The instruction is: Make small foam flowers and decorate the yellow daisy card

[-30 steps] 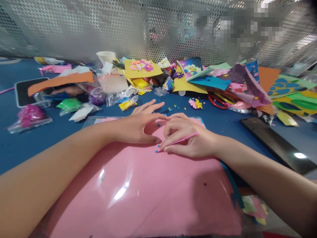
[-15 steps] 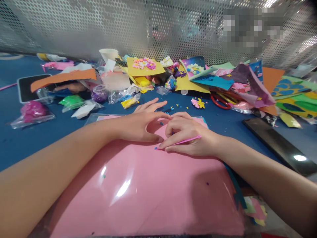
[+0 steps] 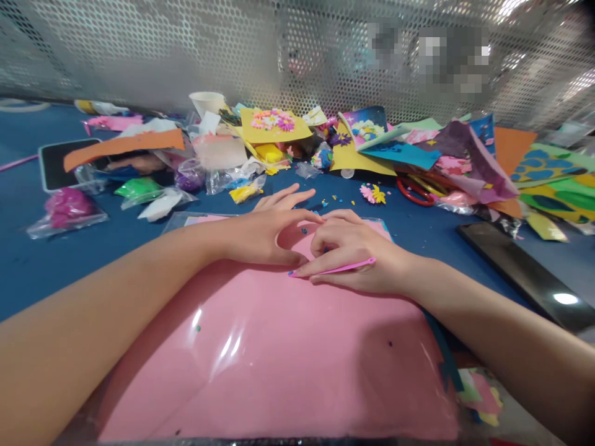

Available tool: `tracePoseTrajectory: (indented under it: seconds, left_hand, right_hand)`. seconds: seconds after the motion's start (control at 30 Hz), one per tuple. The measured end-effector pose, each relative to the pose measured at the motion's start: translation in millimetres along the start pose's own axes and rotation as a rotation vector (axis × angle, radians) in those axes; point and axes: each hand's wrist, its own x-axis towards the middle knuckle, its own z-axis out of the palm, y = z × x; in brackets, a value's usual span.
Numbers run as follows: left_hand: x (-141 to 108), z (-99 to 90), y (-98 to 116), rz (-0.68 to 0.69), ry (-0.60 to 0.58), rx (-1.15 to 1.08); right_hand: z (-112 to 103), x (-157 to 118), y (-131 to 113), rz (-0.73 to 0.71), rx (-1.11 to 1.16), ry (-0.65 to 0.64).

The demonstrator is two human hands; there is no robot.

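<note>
My right hand point(image 3: 346, 251) is closed around a thin pink plastic clay tool point(image 3: 348, 267), which lies almost flat with its tip to the left. A speck of blue clay point(image 3: 291, 273) sits at that tip, by the pink sheet under clear plastic point(image 3: 288, 347). Fingers apart, my left hand point(image 3: 279, 229) rests on the far part of the sheet, its index fingertip meeting my right hand. Between the hands lies a tiny dark blue clay bit point(image 3: 304, 231). More small blue stuff is partly hidden under my right fingers.
Behind the sheet, bagged clay point(image 3: 69, 207), a yellow card with clay flowers point(image 3: 274, 121), a paper cup point(image 3: 207, 102) and red-handled scissors point(image 3: 415, 190) crowd the blue table point(image 3: 28, 260). A dark phone point(image 3: 515, 266) lies at right. A perforated metal panel point(image 3: 232, 49) stands at the back.
The view has shifted slightly. The clay tool's tip has moved a little to the left and up with my right fingers. My left hand keeps nearly the same pose.
</note>
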Motion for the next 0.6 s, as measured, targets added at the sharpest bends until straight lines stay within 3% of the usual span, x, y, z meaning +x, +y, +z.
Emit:
tracePoseTrajectory:
  seconds: [0.27,0.6]
  left_hand:
    - [-0.7,0.6,-1.2,0.004,-0.005,-0.006]
    - [-0.4,-0.4,-0.1,0.006,-0.004,0.004]
  right_hand:
    - [0.6,0.5,0.9,-0.014,0.048,0.080]
    - [-0.8,0.6,-0.8,0.025,0.011,-0.031]
